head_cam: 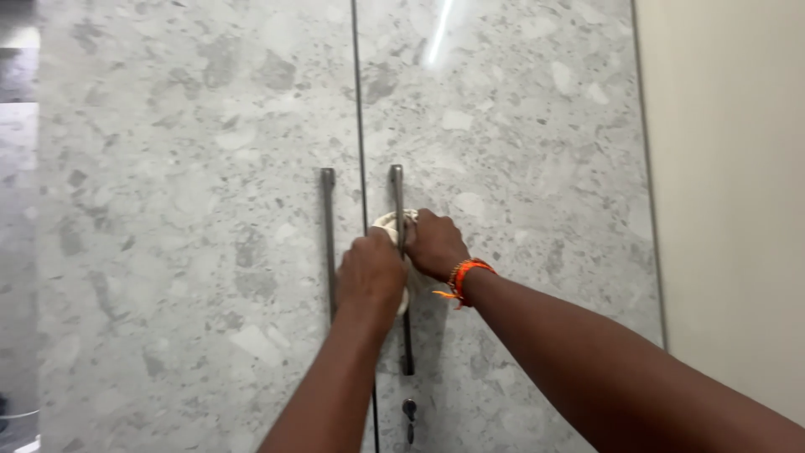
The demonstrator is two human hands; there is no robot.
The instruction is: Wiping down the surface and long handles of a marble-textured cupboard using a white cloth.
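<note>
Both my left hand [369, 273] and right hand [434, 243] clamp fingers on the white cloth [394, 225] around the right door handle [401, 268], near the door's inner edge, so hard pulling may swing this door open.

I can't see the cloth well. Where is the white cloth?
In the head view, the crumpled white cloth sits mid-frame around the right door's dark metal bar handle, pressed between the left hand and right hand.
</note>
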